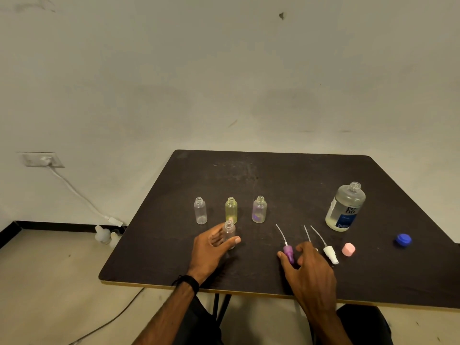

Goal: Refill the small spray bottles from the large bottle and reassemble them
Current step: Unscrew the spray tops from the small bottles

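Dark table: left hand grip holds clear bottle; right hand pinches purple sprayer.

My right hand covers the head of the middle spray pump; only its dip tube shows. The purple spray pump is partly masked by my thumb and fingers, so I cannot tell whether I grip it. My left hand hides the lower near side of the clear small bottle. The large bottle carries a label whose small print I cannot read. The bench is cut off at the right edge. Both my forearms leave the bottom edge. White objects on the floor are too blurred to identify.
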`<state>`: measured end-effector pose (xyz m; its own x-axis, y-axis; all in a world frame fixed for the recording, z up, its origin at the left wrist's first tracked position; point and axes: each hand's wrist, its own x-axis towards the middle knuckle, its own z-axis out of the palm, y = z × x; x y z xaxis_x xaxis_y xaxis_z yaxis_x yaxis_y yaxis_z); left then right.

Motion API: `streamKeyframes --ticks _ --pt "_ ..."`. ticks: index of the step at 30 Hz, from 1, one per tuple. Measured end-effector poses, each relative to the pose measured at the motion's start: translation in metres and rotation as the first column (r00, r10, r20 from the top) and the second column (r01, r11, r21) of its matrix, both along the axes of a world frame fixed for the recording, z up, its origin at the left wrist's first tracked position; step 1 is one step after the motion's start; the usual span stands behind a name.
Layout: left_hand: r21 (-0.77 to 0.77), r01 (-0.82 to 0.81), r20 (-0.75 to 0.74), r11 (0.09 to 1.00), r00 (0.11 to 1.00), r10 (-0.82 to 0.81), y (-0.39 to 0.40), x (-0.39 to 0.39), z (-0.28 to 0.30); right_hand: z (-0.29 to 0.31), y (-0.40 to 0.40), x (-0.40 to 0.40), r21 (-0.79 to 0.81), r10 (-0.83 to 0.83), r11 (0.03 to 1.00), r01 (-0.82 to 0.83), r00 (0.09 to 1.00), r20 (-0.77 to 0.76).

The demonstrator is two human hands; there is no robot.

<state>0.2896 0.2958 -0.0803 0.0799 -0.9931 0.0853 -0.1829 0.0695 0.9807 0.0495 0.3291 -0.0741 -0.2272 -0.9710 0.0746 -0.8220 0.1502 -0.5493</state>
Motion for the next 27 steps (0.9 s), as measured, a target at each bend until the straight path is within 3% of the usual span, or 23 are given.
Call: streamKeyframes --ticks 8,13,20,27 --pt "-0.013 -0.006 -0.008 1.000 1.000 0.006 0.001 0.000 0.003 0.000 0.005 0.000 0.008 -0.028 1.000 0.028 0.999 0.020" --pt "-0.006 -0.033 0.024 0.999 0.999 0.033 0.005 0.027 0.008 -0.001 0.014 -0.003 -0.170 -0.053 0.983 0.064 0.996 0.066" --pt "-0.049 -0.246 0.138 0.968 0.958 0.250 -0.006 0.106 0.027 0.022 0.021 0.033 -0.470 0.191 0.874 -0.121 0.976 0.103" --pt "0.024 -0.273 0.156 0.962 0.951 0.267 -0.038 0.142 0.035 0.017 0.006 0.103 -0.331 0.350 0.906 -0.263 0.906 0.238"
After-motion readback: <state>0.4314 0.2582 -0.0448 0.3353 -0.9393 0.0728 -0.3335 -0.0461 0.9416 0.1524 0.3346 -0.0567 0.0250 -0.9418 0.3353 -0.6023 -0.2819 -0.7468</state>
